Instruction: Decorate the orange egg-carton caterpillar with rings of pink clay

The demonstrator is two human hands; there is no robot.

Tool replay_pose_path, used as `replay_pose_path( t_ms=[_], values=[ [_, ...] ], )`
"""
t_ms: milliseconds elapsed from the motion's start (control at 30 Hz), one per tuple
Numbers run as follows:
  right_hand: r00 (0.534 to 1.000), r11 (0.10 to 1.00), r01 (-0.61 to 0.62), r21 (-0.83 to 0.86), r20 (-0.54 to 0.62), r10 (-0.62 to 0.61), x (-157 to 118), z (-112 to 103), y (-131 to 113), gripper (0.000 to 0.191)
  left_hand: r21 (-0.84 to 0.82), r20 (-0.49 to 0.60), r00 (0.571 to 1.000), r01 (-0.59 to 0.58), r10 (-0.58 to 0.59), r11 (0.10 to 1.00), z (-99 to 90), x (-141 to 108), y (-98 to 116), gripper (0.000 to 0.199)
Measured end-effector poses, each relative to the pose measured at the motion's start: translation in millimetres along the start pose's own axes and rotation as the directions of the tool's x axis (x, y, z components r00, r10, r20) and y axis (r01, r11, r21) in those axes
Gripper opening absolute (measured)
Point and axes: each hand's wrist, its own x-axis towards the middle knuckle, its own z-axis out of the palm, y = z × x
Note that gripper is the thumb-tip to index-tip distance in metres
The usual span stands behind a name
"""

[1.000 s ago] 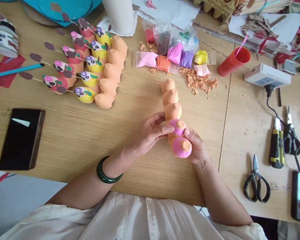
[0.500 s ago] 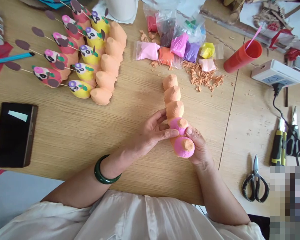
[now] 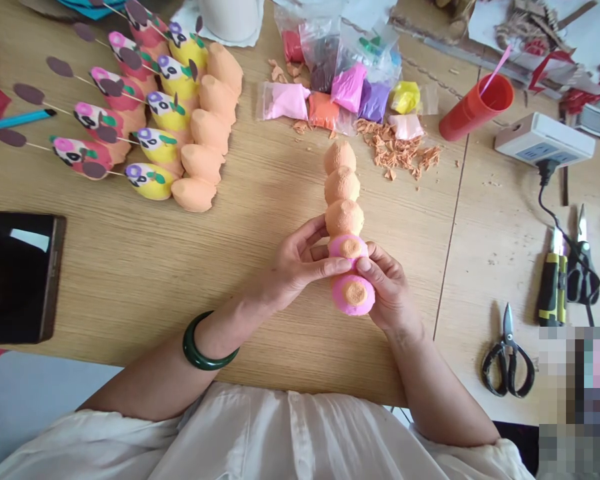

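Between my hands is a row of joined orange foam-like domes (image 3: 343,217), held above the wooden table. The two domes nearest me are wrapped in pink clay (image 3: 353,301), with their orange tips bare. My left hand (image 3: 300,263) grips the strip from its left side, thumb pressed on the pink clay of the second dome. From the right, my right hand (image 3: 387,283) holds it too, its thumb on the clay between the two pink domes. Some fingers of both hands are hidden behind the strip.
Painted dome rows (image 3: 153,180) with faces and sticks stand at the left, beside plain orange domes (image 3: 195,193). Clay packets (image 3: 347,87), orange scraps (image 3: 400,150) and a red cup (image 3: 475,107) lie farther back. Scissors (image 3: 509,353), a cutter (image 3: 553,280) and a power strip (image 3: 545,143) are right; a phone (image 3: 20,277) left.
The strip has turned so that its orange tips face up more directly. My right thumb has shifted left onto the pink clay. The whole view has moved slightly.
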Motion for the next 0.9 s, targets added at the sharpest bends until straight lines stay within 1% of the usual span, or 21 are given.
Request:
replay_pose_path(
  t_ms=[133, 200, 300, 367, 400, 467, 533, 633, 700, 767, 900],
  values=[
    [0.998, 0.998, 0.051, -0.036, -0.030, -0.053, -0.4, 1.6, 3.2, 0.052, -0.031, -0.027, 1.000, -0.009, 0.009, 0.999, 1.0, 1.8, 0.5, 0.053],
    [0.996, 0.996, 0.068, -0.057, -0.045, -0.071, -0.3, 2.8, 3.3, 0.054, -0.056, -0.028, 1.000, -0.003, 0.002, 0.998, 1.0, 2.7, 1.6, 0.050],
    [0.992, 0.990, 0.112, -0.085, -0.050, -0.116, -1.1, 3.9, 2.8, 0.052, -0.061, 0.024, 0.999, 0.023, -0.022, 0.998, -0.2, 3.4, 2.2, 0.052],
    [0.986, 0.983, 0.154, -0.100, -0.042, -0.158, -2.0, 3.4, 3.7, 0.048, -0.039, 0.032, 0.999, 0.032, -0.030, 0.999, -1.3, 3.3, 1.1, 0.055],
    [0.985, 0.981, 0.166, -0.104, -0.035, -0.171, -2.4, 2.9, 4.6, 0.045, -0.025, 0.017, 1.000, 0.026, -0.026, 0.999, -1.8, 3.1, 0.3, 0.056],
    [0.985, 0.979, 0.172, -0.112, -0.015, -0.175, -3.0, 1.3, 7.0, 0.041, 0.012, -0.052, 0.999, -0.001, 0.002, 1.000, -2.2, 2.5, -0.8, 0.059],
    [0.985, 0.976, 0.172, -0.133, -0.006, -0.175, -3.4, -0.2, 9.3, 0.041, 0.060, -0.105, 0.994, -0.023, 0.030, 0.998, -2.1, 1.7, -0.7, 0.065],
    [0.974, 0.955, 0.222, -0.199, -0.008, -0.228, -3.9, -2.2, 11.6, 0.041, 0.083, -0.096, 0.995, -0.019, 0.027, 0.996, -2.6, 1.2, 0.9, 0.067],
    [0.959, 0.926, 0.275, -0.258, 0.000, -0.284, -3.9, -3.4, 12.5, 0.039, 0.080, -0.081, 0.997, -0.002, 0.008, 0.997, -3.8, 1.4, 1.5, 0.069],
    [0.944, 0.896, 0.319, -0.310, 0.022, -0.328, -3.4, -4.3, 13.3, 0.036, 0.086, -0.091, 0.996, -0.009, 0.017, 0.996, -5.2, 1.7, 1.3, 0.072],
    [0.932, 0.869, 0.354, -0.345, 0.046, -0.361, -3.0, -2.4, 13.1, 0.035, 0.090, -0.084, 0.995, -0.046, 0.054, 0.995, -7.1, 2.2, -0.7, 0.064]
  ],
)
